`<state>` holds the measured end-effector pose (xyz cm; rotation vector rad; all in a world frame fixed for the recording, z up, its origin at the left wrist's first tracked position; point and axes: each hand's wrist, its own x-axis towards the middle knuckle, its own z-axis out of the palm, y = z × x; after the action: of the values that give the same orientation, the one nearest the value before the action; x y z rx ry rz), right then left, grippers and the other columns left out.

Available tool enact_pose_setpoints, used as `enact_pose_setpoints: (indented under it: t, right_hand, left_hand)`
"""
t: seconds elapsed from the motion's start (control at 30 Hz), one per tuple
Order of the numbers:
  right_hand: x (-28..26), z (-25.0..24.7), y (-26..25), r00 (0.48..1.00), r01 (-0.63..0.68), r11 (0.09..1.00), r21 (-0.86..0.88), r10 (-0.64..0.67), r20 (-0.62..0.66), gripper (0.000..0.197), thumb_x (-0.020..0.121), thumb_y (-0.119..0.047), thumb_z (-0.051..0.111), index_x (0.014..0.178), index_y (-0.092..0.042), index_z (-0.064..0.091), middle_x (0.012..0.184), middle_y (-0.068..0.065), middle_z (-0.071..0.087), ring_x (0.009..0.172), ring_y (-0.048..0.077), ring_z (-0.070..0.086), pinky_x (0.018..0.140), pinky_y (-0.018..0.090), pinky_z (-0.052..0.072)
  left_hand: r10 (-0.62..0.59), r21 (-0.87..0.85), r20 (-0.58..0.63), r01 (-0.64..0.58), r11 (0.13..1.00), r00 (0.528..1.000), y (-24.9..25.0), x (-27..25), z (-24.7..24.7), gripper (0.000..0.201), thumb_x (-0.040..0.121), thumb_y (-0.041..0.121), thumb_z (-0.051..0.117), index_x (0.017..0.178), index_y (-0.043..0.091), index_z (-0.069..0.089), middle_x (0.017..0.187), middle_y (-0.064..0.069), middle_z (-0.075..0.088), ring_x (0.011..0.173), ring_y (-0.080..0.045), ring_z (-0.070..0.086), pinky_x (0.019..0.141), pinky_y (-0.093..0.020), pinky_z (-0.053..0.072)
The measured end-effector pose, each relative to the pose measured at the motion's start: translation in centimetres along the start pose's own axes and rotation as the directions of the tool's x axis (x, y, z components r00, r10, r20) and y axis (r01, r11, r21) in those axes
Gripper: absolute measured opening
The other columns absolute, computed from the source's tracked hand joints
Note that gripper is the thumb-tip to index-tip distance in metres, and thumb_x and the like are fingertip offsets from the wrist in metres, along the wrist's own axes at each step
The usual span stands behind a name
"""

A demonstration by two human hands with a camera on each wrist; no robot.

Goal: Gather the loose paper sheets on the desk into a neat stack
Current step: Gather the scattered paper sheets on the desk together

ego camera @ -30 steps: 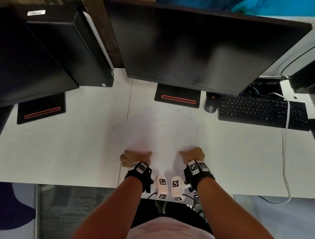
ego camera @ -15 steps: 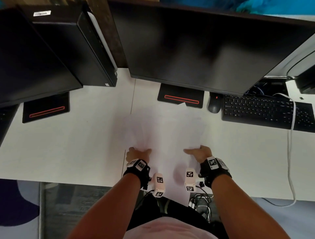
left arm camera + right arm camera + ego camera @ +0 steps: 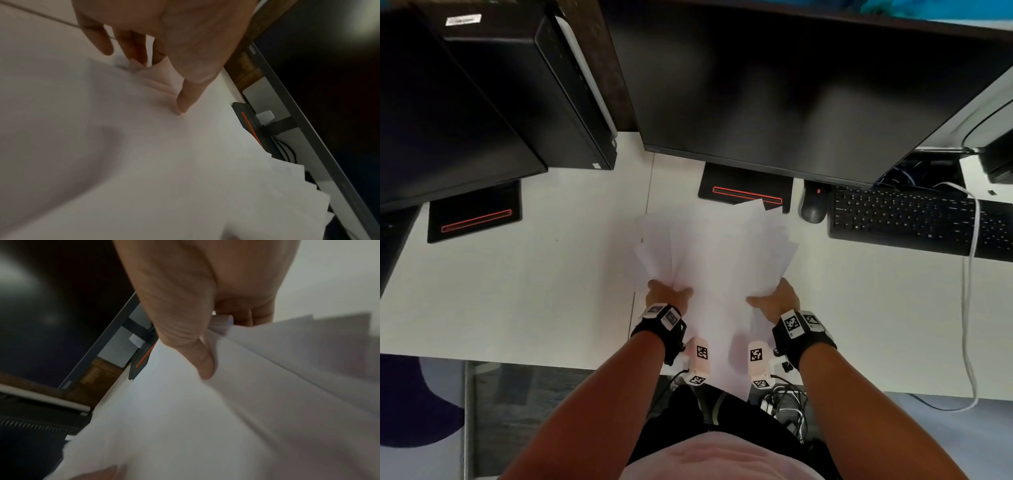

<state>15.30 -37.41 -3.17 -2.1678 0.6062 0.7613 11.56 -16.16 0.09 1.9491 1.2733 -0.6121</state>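
Several white paper sheets (image 3: 717, 260) form one fanned, uneven bundle raised over the white desk (image 3: 534, 291), its far corners splayed toward the monitor. My left hand (image 3: 667, 294) pinches the bundle's left edge, thumb on top and fingers beneath. My right hand (image 3: 774, 298) pinches the right edge the same way. In the left wrist view the left hand (image 3: 164, 81) has its thumb pressed on the paper sheets (image 3: 164, 162). The right wrist view shows the right hand (image 3: 207, 344) with its thumb over the paper sheets (image 3: 226, 410), whose edges are stepped.
A large black monitor (image 3: 791, 96) stands behind the bundle, its base (image 3: 744, 192) just past the paper's tips. A mouse (image 3: 813, 205) and black keyboard (image 3: 914, 222) lie to the right with a white cable (image 3: 969, 325). A second monitor and a computer tower (image 3: 527, 85) stand at the left.
The sheets lay flat under both hands a second ago. Both hands now grip the bundle's sides and have lifted it, with the far ends fanned out toward the monitor base.
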Motion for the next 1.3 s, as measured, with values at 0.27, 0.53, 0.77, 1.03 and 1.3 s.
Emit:
enact_pose_setpoints:
  t: [0.27, 0.53, 0.77, 1.03, 1.3]
  right_hand:
    - [-0.7, 0.8, -0.5, 0.974, 0.108, 0.977, -0.186, -0.141, -0.177, 0.045, 0.077, -0.005, 0.066, 0.12, 0.0, 0.054, 0.128, 0.018, 0.047, 0.114, 0.038, 0.051, 0.089, 0.036, 0.046]
    - [-0.4, -0.2, -0.4, 0.996, 0.082, 0.989, 0.125, -0.084, 0.008, 0.05, 0.071, 0.005, 0.074, 0.118, 0.002, 0.056, 0.111, 0.016, 0.065, 0.106, 0.033, 0.062, 0.078, 0.028, 0.043]
    - [0.5, -0.9, 0.2, 0.978, 0.098, 0.992, 0.084, -0.112, 0.177, 0.034, 0.069, 0.007, 0.076, 0.101, 0.003, 0.067, 0.104, 0.02, 0.07, 0.096, 0.033, 0.066, 0.087, 0.038, 0.052]
    - [0.0, -0.6, 0.6, 0.976, 0.111, 0.987, 0.112, -0.13, 0.176, 0.033, 0.07, 0.007, 0.075, 0.102, 0.008, 0.068, 0.101, 0.02, 0.071, 0.089, 0.027, 0.065, 0.084, 0.035, 0.052]
    - [0.0, -0.2, 1.2, 0.979, 0.043, 0.965, 0.259, -0.093, 0.184, 0.043, 0.047, -0.001, 0.078, 0.089, -0.007, 0.071, 0.094, 0.017, 0.073, 0.094, 0.037, 0.069, 0.093, 0.052, 0.053]
  left_hand:
    - [-0.129, -0.054, -0.077, 0.125, 0.991, 0.989, 1.0, -1.2, -0.1, 0.089, 0.072, 0.051, 0.073, 0.14, 0.008, 0.035, 0.144, -0.013, 0.034, 0.13, -0.033, 0.041, 0.104, -0.043, 0.037]
    - [-0.133, -0.34, 0.05, 0.142, 0.929, 0.99, 0.5, 0.4, -1.7, 0.08, 0.062, 0.047, 0.077, 0.129, 0.011, 0.052, 0.118, -0.006, 0.066, 0.103, -0.032, 0.063, 0.089, -0.034, 0.05]
    - [-0.024, -0.182, -0.046, 0.016, 0.983, 0.999, -0.2, 0.6, -0.9, 0.075, 0.062, 0.044, 0.078, 0.127, 0.012, 0.056, 0.128, -0.01, 0.06, 0.114, -0.032, 0.06, 0.095, -0.038, 0.051]
    - [-0.065, -0.296, 0.044, 0.075, 0.952, 0.997, -0.5, 1.6, -1.5, 0.065, 0.069, 0.034, 0.082, 0.121, 0.008, 0.054, 0.107, -0.003, 0.062, 0.092, -0.029, 0.06, 0.082, -0.029, 0.047]
    - [0.0, -0.315, 0.127, 0.04, 0.948, 0.992, -1.5, 2.2, -1.1, 0.061, 0.063, 0.029, 0.087, 0.114, 0.003, 0.066, 0.107, -0.012, 0.07, 0.092, -0.034, 0.065, 0.082, -0.041, 0.056]
